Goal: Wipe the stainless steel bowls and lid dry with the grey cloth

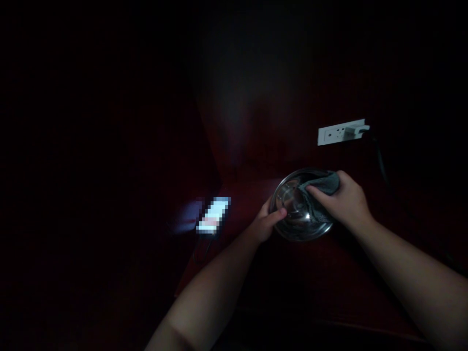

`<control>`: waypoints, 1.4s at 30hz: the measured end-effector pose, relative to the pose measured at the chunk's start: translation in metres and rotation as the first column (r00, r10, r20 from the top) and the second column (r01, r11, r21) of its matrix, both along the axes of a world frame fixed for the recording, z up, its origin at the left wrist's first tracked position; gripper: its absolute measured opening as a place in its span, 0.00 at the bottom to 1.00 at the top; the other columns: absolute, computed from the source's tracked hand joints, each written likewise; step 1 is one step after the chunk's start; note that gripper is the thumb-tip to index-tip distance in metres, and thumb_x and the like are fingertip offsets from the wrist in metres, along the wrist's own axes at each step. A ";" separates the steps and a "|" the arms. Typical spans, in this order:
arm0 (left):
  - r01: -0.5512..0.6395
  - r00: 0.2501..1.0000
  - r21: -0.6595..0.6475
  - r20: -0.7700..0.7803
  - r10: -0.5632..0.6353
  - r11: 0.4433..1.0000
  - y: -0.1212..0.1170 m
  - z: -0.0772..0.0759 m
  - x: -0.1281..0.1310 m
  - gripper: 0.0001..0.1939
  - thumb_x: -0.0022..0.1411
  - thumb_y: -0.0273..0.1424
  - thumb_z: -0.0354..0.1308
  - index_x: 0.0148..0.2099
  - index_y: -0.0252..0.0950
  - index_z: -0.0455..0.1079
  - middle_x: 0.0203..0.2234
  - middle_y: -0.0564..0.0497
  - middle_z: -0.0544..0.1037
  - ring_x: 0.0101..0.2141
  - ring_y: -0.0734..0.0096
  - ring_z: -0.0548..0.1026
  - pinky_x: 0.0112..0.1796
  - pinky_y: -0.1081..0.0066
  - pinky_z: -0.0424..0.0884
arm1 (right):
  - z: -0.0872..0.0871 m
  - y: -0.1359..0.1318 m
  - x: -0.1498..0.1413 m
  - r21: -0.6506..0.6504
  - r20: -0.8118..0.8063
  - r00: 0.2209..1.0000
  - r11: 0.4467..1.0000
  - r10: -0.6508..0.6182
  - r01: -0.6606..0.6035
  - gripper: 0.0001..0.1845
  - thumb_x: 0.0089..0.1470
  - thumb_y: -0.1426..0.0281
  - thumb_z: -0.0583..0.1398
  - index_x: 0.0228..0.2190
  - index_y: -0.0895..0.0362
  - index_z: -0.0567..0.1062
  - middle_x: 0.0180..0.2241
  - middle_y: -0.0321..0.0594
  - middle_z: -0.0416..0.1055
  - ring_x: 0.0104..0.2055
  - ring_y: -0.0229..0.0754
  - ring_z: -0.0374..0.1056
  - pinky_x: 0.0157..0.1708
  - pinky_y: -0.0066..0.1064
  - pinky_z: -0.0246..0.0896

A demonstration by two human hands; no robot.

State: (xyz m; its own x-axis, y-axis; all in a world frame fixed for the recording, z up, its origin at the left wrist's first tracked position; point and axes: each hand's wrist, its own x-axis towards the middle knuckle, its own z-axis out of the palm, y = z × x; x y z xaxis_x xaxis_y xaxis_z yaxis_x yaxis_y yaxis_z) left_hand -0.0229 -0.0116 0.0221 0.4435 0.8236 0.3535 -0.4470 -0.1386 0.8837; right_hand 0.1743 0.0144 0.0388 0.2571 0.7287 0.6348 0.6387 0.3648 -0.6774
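Note:
A shiny metal bowl (298,226) is tilted so that its inside faces me. My left hand (266,220) grips its left side, thumb over the rim and the other fingers hidden behind. In my right hand (345,197) is a dark grey-green cloth (323,185), bunched between thumb and fingers. The cloth lies over the bowl's right rim and hangs down into the inside. Part of the bowl's right side is covered by the cloth and that hand.
A lit phone (214,214) with a blurred screen lies left of the bowl on the dark red tabletop (241,200), a thin cable at its lower end. On the back wall is a white socket panel (340,132) with a plug in it. A dark cord hangs at right. Surroundings are very dark.

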 end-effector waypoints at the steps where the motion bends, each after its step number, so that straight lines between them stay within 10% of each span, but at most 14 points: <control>1: 0.002 1.000 -0.004 0.003 -0.002 1.000 0.000 0.000 0.000 0.35 0.48 0.42 0.66 0.57 0.36 0.65 0.45 0.42 0.77 0.53 0.50 0.70 0.54 0.55 0.62 | 0.001 -0.001 0.000 -0.001 0.000 1.000 1.000 0.001 -0.001 0.20 0.39 0.53 0.65 0.26 0.53 0.66 0.27 0.38 0.68 0.28 0.44 0.65 0.27 0.34 0.58; 8: -0.017 1.000 -0.019 -0.010 0.017 1.000 0.001 -0.002 0.000 0.34 0.46 0.42 0.67 0.55 0.35 0.67 0.43 0.42 0.78 0.49 0.51 0.73 0.52 0.55 0.63 | 0.003 -0.003 0.003 -0.016 0.014 1.000 1.000 -0.001 0.001 0.16 0.52 0.55 0.55 0.23 0.53 0.62 0.21 0.36 0.62 0.24 0.40 0.59 0.24 0.34 0.52; 42: -0.063 0.998 -0.068 -0.030 0.061 0.996 0.004 -0.007 -0.003 0.33 0.48 0.44 0.65 0.54 0.35 0.68 0.44 0.42 0.78 0.50 0.51 0.72 0.52 0.57 0.64 | -0.001 0.002 0.002 0.016 0.065 0.997 0.999 -0.048 0.047 0.16 0.45 0.56 0.61 0.24 0.53 0.62 0.24 0.37 0.66 0.25 0.42 0.62 0.25 0.34 0.55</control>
